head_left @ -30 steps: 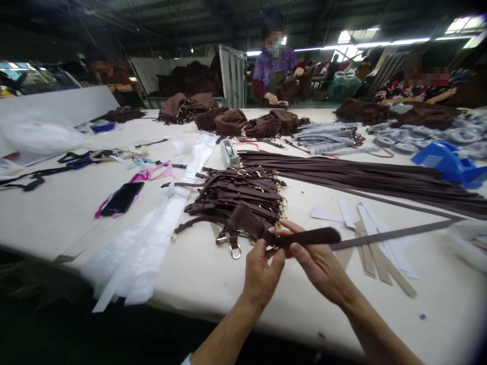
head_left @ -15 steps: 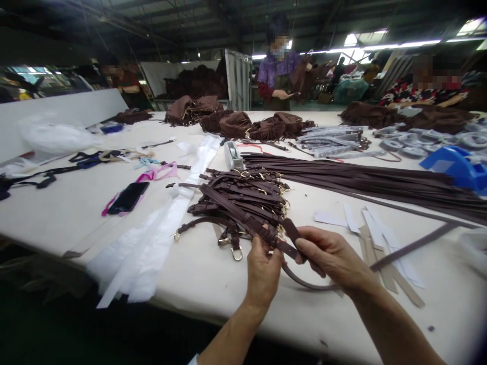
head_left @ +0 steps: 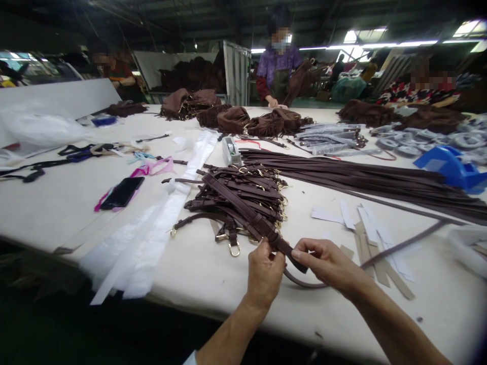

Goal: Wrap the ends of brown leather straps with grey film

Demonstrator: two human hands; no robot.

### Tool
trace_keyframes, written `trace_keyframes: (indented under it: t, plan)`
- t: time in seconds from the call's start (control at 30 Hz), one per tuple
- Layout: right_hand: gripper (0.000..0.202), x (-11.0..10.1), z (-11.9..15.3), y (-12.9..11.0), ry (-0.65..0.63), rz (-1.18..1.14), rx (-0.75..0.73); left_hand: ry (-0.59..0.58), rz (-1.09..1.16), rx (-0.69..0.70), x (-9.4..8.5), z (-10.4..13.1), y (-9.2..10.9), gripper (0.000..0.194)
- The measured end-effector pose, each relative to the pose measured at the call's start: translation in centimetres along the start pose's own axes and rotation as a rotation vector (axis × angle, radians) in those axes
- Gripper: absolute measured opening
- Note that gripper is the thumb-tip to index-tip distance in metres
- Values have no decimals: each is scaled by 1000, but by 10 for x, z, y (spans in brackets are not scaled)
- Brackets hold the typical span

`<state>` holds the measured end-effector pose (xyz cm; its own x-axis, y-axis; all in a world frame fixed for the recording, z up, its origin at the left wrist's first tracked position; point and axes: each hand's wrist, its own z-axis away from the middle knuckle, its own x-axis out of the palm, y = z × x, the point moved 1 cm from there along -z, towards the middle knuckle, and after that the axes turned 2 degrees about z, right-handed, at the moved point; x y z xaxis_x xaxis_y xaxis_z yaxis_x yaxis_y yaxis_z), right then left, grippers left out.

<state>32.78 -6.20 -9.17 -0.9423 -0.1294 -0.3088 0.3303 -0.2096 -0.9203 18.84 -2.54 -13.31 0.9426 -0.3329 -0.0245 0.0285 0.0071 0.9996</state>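
Note:
A dark brown leather strap (head_left: 233, 195) runs from the pile toward me, with a buckle part near its close end. My left hand (head_left: 263, 271) is closed on the strap just below that part, thumb and fingers pinching it. My right hand (head_left: 321, 259) pinches the strap's end, thumb on top; the tip points down to the right. A narrow strap length curves below both hands over the table. Just beyond lies a pile of brown straps (head_left: 251, 190) with gold-coloured clasps. A gold D-shaped ring (head_left: 235, 249) hangs off its near side.
Long brown strips (head_left: 342, 172) stretch to the right. White and beige card strips (head_left: 375, 243) lie right of my hands. White plastic sleeves (head_left: 152, 243), a black phone (head_left: 122, 193) and a blue tape dispenser (head_left: 449, 165) are around. Across the table stands a person (head_left: 279, 66) beside brown fringed bags (head_left: 234, 119).
The strap end that my right hand held raised now lies down along the strap. The view has shifted slightly. The person across has lowered a hand to the table.

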Motion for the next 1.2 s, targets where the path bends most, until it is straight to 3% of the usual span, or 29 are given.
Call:
trace_keyframes:
  t: [0.1, 0.3, 0.43, 0.53, 0.6, 0.67, 0.77, 0.93, 1.1, 1.2]
  plan:
    - [34, 2, -4, -2, 36, 16, -31, 15, -28, 31, -3, -1, 4, 13]
    - [36, 11, -8, -3, 35, -84, 49, -26, -20, 27, -5, 0, 5, 17]
    - [32, 14, -15, -11, 43, -55, -13, -44, -185, 64, -7, 6, 4, 16]
    - [30, 15, -24, -17, 21, 15, -42, -34, -178, 71, -11, 7, 5, 19]
    - [23, 14, -28, -23, 120, 138, -122, -24, -164, 68, -14, 6, 5, 22]
    - [27, 14, -30, -30, 204, 314, -314, -28, -175, 53, -17, 5, 5, 24]
    - [29, 13, -29, -38, 124, 567, -572, -20, -219, 34, -21, 4, 4, 20]
    - [15, 10, -33, -45, 37, 777, -636, -16, -238, 82, -22, 8, 2, 13]
    - [12, 9, -62, -76, 326, 746, -824, -54, -195, 118, -5, 17, 7, 9]
    - [13, 17, -73, -97, 442, 669, -937, 20, -33, 85, -1, 13, 10, 12]
